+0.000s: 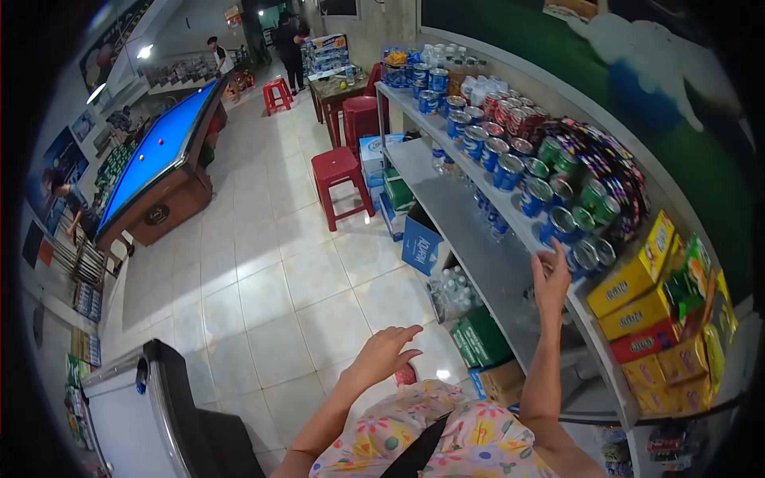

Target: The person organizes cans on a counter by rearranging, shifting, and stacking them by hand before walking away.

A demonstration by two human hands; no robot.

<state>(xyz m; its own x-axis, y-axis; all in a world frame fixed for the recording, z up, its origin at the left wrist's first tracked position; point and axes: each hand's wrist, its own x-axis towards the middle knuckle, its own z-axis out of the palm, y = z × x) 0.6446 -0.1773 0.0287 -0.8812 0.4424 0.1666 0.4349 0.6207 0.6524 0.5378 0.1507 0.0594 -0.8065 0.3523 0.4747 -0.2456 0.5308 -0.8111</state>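
My right hand (551, 279) is raised at the front edge of the upper shelf (516, 223), beside the nearest blue cans (559, 225). Its fingers point up and lie close to a can; whether they touch it I cannot tell. Nothing shows in its grasp. My left hand (386, 353) hangs over the tiled floor in front of my body, thumb and fingers apart, holding nothing. Rows of blue, red and green cans stand upright along the shelf. Yellow snack boxes (629, 285) and packets sit at its near end.
A grey lower shelf (470, 231) runs beneath, with cartons and bottles under it. Red stools (338, 166) stand by a small table (341, 86). A blue pool table (163, 143) is at the left, with people around it. A white-topped appliance (131, 414) stands at lower left.
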